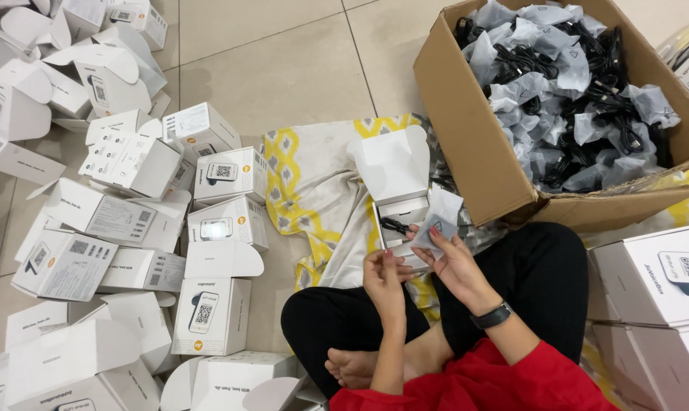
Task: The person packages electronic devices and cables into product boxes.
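Carton: small white box (397, 199), lid up, sat open on lap cloth before crossed legs.
Left hand (384, 280): fingers curled at carton's near edge, steadying.
Right hand (455, 262): pinched bagged cable (438, 219) over opening.
Advice: lowered flat, clear of lid.

- Left side: scattered white cartons (131, 164), many with flaps open, crowd the floor from far to near; only thin gaps between them, no clean lane.
- Far centre: bare tiled floor (283, 61) between the cartons and the brown cardboard box (474, 160); widest open stretch.
- Far right: the cardboard box stands tall, filled with bagged black cables (573, 91); its near wall blocks a low reach, entry from above only.
- Near right: stacked white boxes (657, 297) wall off that side.
- Centre: yellow-patterned cloth (314, 190) lies flat, passable, except where the open white box (398, 194) stands with its lid raised.
- Near centre: crossed legs (360, 312) fill the space.
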